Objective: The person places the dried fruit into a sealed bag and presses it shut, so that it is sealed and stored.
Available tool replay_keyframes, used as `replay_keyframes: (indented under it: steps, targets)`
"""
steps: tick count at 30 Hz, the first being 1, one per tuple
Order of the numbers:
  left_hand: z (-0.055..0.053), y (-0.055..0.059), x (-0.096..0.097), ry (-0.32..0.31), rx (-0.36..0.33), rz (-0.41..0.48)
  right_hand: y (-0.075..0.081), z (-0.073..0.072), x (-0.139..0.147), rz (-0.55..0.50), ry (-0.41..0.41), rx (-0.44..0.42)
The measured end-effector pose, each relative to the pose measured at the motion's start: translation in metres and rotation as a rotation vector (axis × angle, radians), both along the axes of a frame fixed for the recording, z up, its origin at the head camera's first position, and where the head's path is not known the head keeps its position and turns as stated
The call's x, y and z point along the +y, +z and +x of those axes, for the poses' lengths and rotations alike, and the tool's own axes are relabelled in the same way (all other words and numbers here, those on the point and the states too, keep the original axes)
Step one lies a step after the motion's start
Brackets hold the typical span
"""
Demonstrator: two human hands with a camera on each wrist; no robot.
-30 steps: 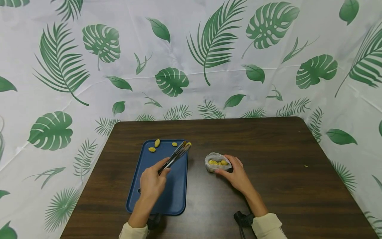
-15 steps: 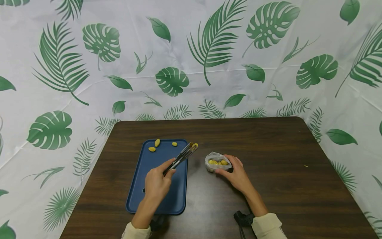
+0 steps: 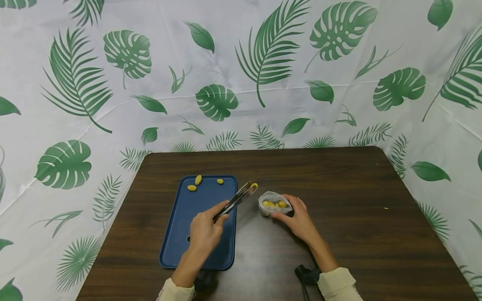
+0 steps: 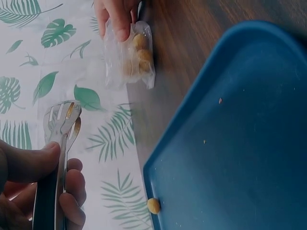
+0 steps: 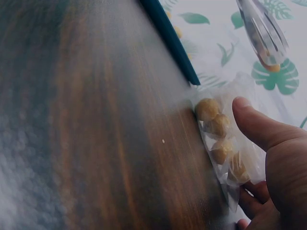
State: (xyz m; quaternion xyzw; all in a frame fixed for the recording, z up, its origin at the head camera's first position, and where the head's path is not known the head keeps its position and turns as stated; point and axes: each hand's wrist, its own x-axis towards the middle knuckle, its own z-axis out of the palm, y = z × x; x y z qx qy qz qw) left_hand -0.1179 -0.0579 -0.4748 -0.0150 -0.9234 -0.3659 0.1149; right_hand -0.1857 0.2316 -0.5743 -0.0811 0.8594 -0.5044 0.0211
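My left hand (image 3: 205, 234) grips metal serving tongs (image 3: 236, 201) with dark handles, held over the tray's right edge. Pinched at their tips is a small yellow rounded piece (image 3: 254, 186), partly hidden by the tong heads. To the right, a clear plastic bag (image 5: 259, 100) stands on the table with its mouth open upward. Several yellow-brown balls (image 5: 219, 124) lie inside it. My right hand (image 3: 301, 223) holds the bag's right side between thumb and fingers. The tong tips are up and left of the bag, apart from it.
A blue tray (image 3: 177, 234) lies left on the dark wooden table (image 3: 357, 234). Three yellow oval pieces, one at the tray's top right (image 3: 220, 181), lie near its far edge. A small yellow crumb (image 3: 385, 208) is on the right. Leaf-printed cloth (image 3: 169, 108) hangs behind.
My left hand has carried the tongs and the yellow piece rightward, from above the tray's far right corner toward the bag. My right hand and the bag stay in place.
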Motion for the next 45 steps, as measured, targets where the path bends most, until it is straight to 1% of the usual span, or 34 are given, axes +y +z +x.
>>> replay_keyframes:
  steps: [6, 13, 19, 28, 31, 40, 45]
  targets:
    - [0.001, -0.001, 0.004, -0.026, -0.013, 0.004, -0.001, -0.001, 0.001, 0.006, 0.0, 0.005]
    - [0.001, -0.003, 0.01, -0.058, 0.006, -0.01, 0.0, -0.001, 0.0, -0.002, 0.008, 0.016]
    - [0.001, -0.006, 0.017, -0.085, 0.008, -0.028, 0.0, 0.0, 0.001, -0.002, 0.013, 0.007]
    - [0.002, -0.01, 0.026, -0.12, 0.02, -0.017, 0.0, 0.0, 0.001, -0.004, 0.013, 0.001]
    - [0.001, -0.01, 0.028, -0.128, 0.029, -0.019, 0.0, 0.0, 0.001, -0.007, 0.013, -0.002]
    - [0.0, -0.01, 0.032, -0.145, 0.022, -0.024, 0.002, 0.001, 0.001, 0.007, 0.007, -0.02]
    - [0.0, -0.009, 0.03, -0.147, 0.021, -0.027, 0.002, 0.001, 0.0, -0.002, 0.009, -0.016]
